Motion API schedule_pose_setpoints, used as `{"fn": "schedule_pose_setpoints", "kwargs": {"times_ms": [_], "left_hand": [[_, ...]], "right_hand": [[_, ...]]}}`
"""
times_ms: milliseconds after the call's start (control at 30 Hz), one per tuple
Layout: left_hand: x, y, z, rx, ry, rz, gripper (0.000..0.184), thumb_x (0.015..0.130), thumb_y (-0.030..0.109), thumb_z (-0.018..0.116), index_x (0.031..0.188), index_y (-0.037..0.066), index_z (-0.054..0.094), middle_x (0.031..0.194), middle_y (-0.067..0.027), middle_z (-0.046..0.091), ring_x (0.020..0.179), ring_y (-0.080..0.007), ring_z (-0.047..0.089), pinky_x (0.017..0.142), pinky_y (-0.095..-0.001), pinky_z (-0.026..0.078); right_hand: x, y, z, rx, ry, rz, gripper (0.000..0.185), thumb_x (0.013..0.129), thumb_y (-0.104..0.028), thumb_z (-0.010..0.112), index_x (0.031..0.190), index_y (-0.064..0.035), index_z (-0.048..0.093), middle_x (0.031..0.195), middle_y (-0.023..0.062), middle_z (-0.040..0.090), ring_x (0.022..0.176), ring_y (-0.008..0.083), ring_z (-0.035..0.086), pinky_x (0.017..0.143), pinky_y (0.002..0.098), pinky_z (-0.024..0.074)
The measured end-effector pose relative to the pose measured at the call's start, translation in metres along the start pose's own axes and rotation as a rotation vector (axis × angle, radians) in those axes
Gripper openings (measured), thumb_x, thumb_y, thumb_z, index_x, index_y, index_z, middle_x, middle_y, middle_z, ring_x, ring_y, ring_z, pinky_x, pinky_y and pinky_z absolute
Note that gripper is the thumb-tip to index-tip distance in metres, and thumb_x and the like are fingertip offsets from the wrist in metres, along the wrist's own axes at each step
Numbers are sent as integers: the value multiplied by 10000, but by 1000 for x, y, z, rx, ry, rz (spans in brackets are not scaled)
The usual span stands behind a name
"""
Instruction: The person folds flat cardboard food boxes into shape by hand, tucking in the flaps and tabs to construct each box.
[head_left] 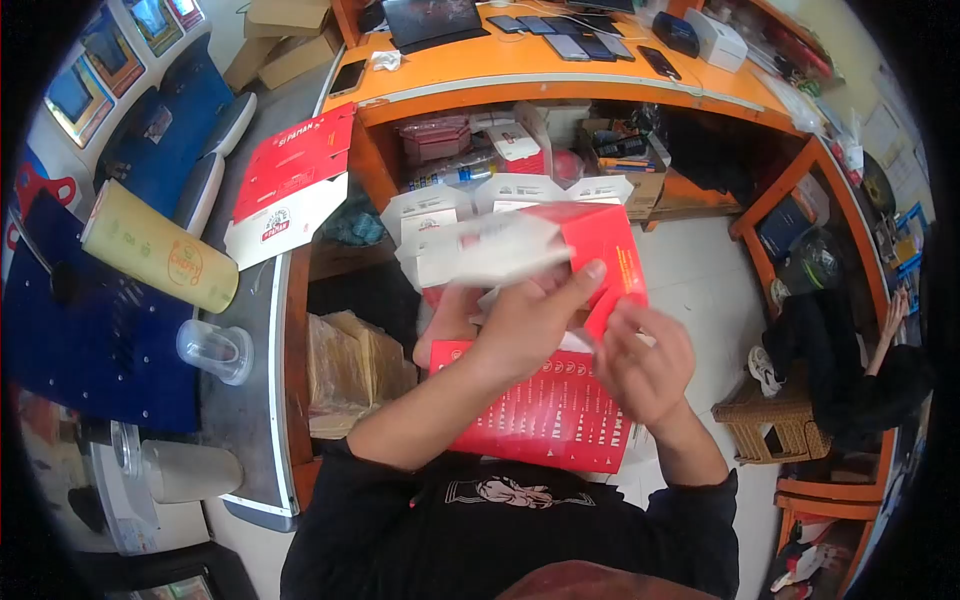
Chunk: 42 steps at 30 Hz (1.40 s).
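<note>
A partly folded red and white cardboard box is held up in front of me, its white side flap smeared by motion. My left hand grips it from below, thumb pressed on the red panel. At the panel's lower right corner is my right hand, somewhat blurred, with curled fingers closed on the box edge. Across my lap lies a stack of flat red box blanks with white lettering. Beyond the held box stand several open white boxes, partly hidden behind it.
On the grey side table lie red and white flat blanks, a yellow cup and a clear plastic cup. Phones and a laptop sit on the orange desk. Another person is at the right.
</note>
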<state>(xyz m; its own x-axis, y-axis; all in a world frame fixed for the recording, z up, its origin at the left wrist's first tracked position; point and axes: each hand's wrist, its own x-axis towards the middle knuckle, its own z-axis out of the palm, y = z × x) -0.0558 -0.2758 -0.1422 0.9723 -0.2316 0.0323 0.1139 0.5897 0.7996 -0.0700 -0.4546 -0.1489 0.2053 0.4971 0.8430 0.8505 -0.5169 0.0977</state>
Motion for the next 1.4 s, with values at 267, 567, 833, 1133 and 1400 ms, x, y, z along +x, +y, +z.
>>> {"fn": "schedule_pose_setpoints", "kwargs": {"times_ms": [267,567,833,1133,1400], "left_hand": [[-1,1,-9,-45,33,-3,259,1033,135,609,1281,69,572,1209,-117,680,1064,-212,697,881,-376,595],[-26,-10,6,-211,-70,-194,249,1040,217,627,1234,65,596,1126,-49,653,971,-145,662,794,-313,569],[-37,18,2,211,-132,-122,403,1032,77,590,1399,-2,443,1191,-132,695,1008,-137,694,867,-298,565],[-50,4,12,428,-199,62,358,1066,207,567,1353,-1,517,1195,-74,636,1065,-125,623,910,-292,520],[-52,17,25,442,-184,182,362,1066,250,574,1324,-2,538,1204,-65,625,1084,-117,610,934,-293,503]], "right_hand": [[-6,-3,-11,237,-32,-67,243,682,15,845,836,9,658,966,148,719,921,360,731,742,417,631],[-7,-8,-2,-77,14,-1,191,710,-41,827,765,-4,648,927,135,701,901,321,718,716,457,624],[-2,4,-27,430,-225,284,982,554,-421,983,1327,-18,530,1424,264,453,1372,427,440,1131,576,356],[0,-2,-22,446,-409,358,1388,599,-397,951,1573,74,81,1487,321,345,1375,502,391,1129,579,346],[-9,-4,-20,476,-361,374,1492,578,-418,953,1575,70,-44,1502,359,269,1364,541,359,1138,608,316]]}}
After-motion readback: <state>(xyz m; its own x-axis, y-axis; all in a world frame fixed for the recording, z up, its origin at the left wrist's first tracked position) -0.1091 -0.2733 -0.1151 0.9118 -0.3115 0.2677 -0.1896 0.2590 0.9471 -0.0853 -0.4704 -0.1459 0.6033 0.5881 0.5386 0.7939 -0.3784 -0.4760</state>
